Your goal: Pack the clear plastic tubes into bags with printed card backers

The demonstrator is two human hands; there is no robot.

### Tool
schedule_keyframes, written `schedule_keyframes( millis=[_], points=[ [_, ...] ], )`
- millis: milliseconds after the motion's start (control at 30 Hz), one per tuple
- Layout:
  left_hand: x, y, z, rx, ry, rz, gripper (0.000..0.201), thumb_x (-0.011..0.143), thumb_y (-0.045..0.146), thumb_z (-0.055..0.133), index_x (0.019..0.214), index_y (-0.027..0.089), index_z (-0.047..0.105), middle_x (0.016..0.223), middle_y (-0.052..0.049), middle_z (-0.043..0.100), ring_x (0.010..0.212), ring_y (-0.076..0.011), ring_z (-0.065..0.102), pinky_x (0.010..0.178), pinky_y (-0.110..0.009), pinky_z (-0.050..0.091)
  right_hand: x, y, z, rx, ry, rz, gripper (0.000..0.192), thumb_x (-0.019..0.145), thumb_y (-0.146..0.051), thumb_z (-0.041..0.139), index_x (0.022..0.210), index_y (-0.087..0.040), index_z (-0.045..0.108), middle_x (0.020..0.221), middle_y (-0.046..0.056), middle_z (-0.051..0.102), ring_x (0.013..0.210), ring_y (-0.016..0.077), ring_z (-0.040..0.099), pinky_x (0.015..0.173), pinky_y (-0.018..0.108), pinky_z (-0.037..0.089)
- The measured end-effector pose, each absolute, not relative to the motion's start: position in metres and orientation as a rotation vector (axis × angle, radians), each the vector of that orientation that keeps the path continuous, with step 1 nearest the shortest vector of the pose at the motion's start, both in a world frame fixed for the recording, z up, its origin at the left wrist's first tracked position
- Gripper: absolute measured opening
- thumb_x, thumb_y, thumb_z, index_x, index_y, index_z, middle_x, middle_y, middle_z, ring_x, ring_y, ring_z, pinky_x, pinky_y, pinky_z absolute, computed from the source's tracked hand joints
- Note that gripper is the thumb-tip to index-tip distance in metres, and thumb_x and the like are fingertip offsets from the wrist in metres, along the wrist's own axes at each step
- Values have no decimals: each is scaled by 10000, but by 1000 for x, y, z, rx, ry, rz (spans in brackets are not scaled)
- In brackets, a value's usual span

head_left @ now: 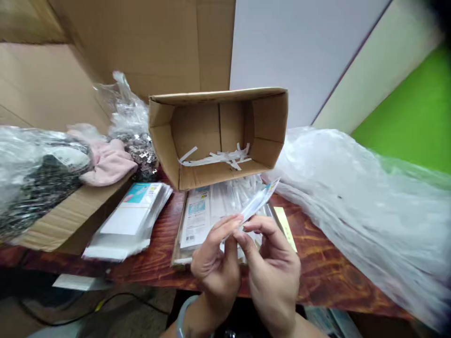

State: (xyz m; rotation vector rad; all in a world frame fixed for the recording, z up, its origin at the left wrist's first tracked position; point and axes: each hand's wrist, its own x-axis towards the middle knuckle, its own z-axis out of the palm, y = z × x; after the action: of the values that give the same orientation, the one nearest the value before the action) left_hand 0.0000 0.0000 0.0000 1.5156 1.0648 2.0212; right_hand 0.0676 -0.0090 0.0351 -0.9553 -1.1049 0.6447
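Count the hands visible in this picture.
2: the left hand, low and near the middle, and the right hand just beside it, both with fingers at the near end of a packet.

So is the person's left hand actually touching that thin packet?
Touching. The head view shows the left hand with its fingertips against the lower end of the thin packet, no gap visible between them.
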Motion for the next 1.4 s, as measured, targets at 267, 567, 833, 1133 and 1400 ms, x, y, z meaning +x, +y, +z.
schedule_keyframes(
  millis=[267,567,833,1133,1400],
  points=[
    [-1,0,-2,1559,1041,2017,407,859,-34,581,1133,246,692,1119,2,717,1012,-151,681,951,-290,539,67,-9,38,-952,-1105,635,134,829,-91,682,832,-221,653,833,-52,632,825,50,608,795,132,498],
    [0,1,-2,1578,1042,2041,403,855,-42,576,1128,230,693,1114,6,717,1018,-151,677,953,-284,535,70,-9,35,-964,-1120,621,113,812,-104,707,818,-216,692,826,-28,656,810,74,631,778,170,515],
    [1,-1,0,1568,1028,2018,407,861,-26,581,1146,244,687,1127,5,714,1031,-149,672,968,-290,526,68,-10,35,-939,-1075,617,134,805,-85,704,809,-218,688,818,-43,658,805,57,630,779,137,518],
    [1,-1,0,1593,995,2039,404,855,-38,577,1146,222,685,1137,-4,711,1033,-156,673,966,-292,532,68,-10,35,-931,-1077,611,138,806,-83,704,799,-219,682,812,-46,651,797,57,622,770,141,513],
    [-1,-1,-1,1601,1058,2021,390,859,-20,591,1136,236,690,1112,-1,721,1019,-139,678,954,-263,531,71,-9,37,-1000,-1185,601,100,859,-129,657,809,-202,609,805,-29,586,786,78,569,747,180,475]
  ],
)
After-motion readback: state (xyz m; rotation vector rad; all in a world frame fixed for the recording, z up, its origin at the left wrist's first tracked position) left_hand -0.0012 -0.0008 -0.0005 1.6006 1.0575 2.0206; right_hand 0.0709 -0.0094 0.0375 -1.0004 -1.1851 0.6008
